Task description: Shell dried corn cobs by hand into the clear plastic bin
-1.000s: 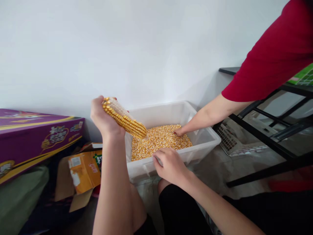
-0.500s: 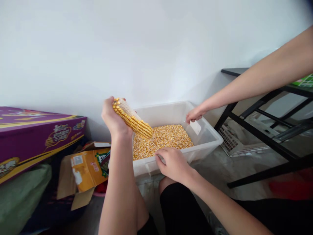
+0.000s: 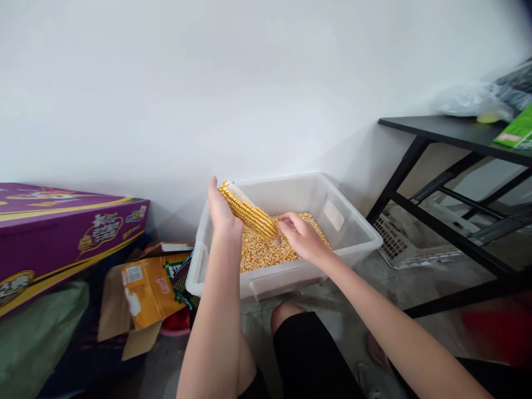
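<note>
An ear of corn (image 3: 251, 215) is held at its upper end in my left hand (image 3: 222, 208), which is wrapped round it. Its yellow kernels face up, and a pale stripe of bare cob shows along the far side. The ear tilts down to the right over a translucent plastic bin (image 3: 274, 278). Loose corn kernels (image 3: 266, 256) cover the bin's floor. My right hand (image 3: 303, 237) is over the bin at the ear's lower tip, fingers stretched toward it. Whether the fingertips touch the tip is hard to tell.
A purple carton (image 3: 75, 233) and a torn orange box (image 3: 152, 291) lie to the left. On the right stands a black-framed table (image 3: 449, 130) with a white plastic basket (image 3: 399, 241) beneath it. The wall rises right behind the bin.
My left hand has brought the ear right and lower over the bin. My right hand has risen from the front rim to the ear's tip. Another person's arm has withdrawn from the bin's right side.
</note>
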Action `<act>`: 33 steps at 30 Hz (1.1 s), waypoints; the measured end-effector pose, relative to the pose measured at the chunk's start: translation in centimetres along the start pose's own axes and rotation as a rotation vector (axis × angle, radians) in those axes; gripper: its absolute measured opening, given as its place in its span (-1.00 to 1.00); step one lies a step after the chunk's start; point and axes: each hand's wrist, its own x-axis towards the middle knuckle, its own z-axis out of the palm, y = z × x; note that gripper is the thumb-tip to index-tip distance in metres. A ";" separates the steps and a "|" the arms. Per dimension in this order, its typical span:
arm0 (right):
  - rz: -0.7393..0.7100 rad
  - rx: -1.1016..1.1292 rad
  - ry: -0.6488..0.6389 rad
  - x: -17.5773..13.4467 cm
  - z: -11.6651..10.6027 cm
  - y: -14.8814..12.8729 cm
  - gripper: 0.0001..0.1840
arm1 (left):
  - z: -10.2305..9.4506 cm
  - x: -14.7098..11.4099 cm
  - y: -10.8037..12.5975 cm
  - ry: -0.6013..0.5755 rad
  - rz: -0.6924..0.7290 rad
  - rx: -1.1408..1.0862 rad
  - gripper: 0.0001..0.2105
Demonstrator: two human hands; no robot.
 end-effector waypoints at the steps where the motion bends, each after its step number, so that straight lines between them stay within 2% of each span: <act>1: 0.000 0.050 -0.042 0.7 -0.1 -0.2 -0.70 | 0.1 0.1 -0.2 0.018 -0.040 -0.024 -0.53; 3: -0.008 0.139 -0.144 2.3 -0.2 -0.7 -0.64 | 0.3 0.2 -0.7 0.046 -0.121 -0.078 -0.55; 6: -0.005 0.185 -0.270 4.6 0.1 -1.2 -0.57 | 0.6 0.2 -1.5 0.006 -0.196 -0.083 -0.53; 11: 0.059 0.244 -0.358 7.4 1.3 -0.8 -0.44 | 0.7 0.8 -3.0 0.000 -0.194 -0.044 -0.50; 16: 0.148 0.459 -0.513 7.8 2.5 0.2 -0.35 | 0.5 1.4 -3.9 0.017 -0.188 -0.005 -0.59; 21: 0.190 0.586 -0.412 7.9 3.0 1.6 -0.38 | 0.4 1.0 -3.7 -0.071 -0.178 0.138 -0.71; 23: 0.214 0.636 -0.390 8.2 2.9 2.2 -0.37 | 0.4 0.7 -3.4 -0.153 -0.093 0.258 -0.69; 27: 0.242 0.688 -0.283 9.1 2.7 3.3 -0.35 | 0.5 0.0 -2.1 -0.210 0.158 0.417 -0.56; 33: 0.278 0.667 -0.163 9.7 2.9 4.7 -0.38 | 0.1 -0.7 0.1 -0.381 0.308 0.617 -0.65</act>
